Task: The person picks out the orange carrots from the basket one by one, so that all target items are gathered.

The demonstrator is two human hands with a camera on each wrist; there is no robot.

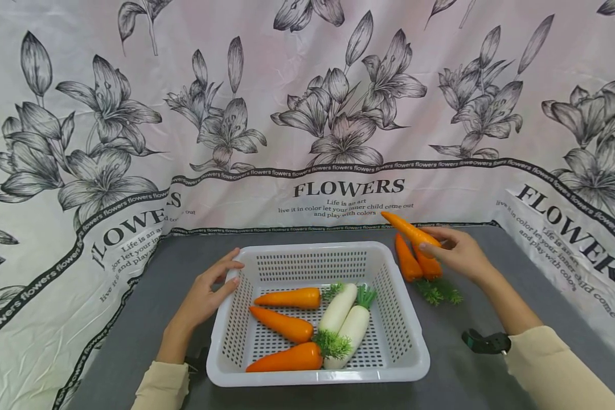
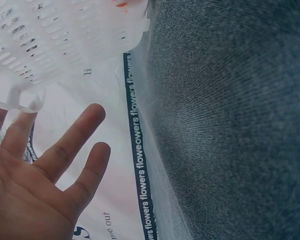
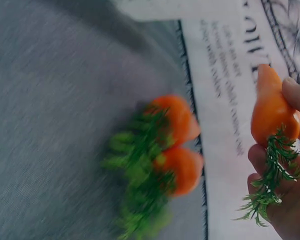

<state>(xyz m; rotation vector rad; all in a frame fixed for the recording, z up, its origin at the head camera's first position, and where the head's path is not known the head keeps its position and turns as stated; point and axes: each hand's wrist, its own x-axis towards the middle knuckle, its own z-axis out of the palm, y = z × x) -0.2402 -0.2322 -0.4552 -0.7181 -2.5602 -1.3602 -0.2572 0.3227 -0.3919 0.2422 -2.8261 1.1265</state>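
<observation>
My right hand pinches an orange carrot between thumb and fingers, raised above the table with its tip pointing up and left. In the right wrist view, green leaves hang from the held carrot's thick end. Below it, two more carrots with leafy tops lie on the table. A white perforated basket stands left of them. Inside are three carrots on the left and two white radishes beside them. My left hand touches the basket's left rim, its fingers fairly straight and spread.
A dark grey cloth covers the table. Behind it and at both sides hangs a white curtain with printed flowers and lettering. A black wrist strap sits on the right forearm.
</observation>
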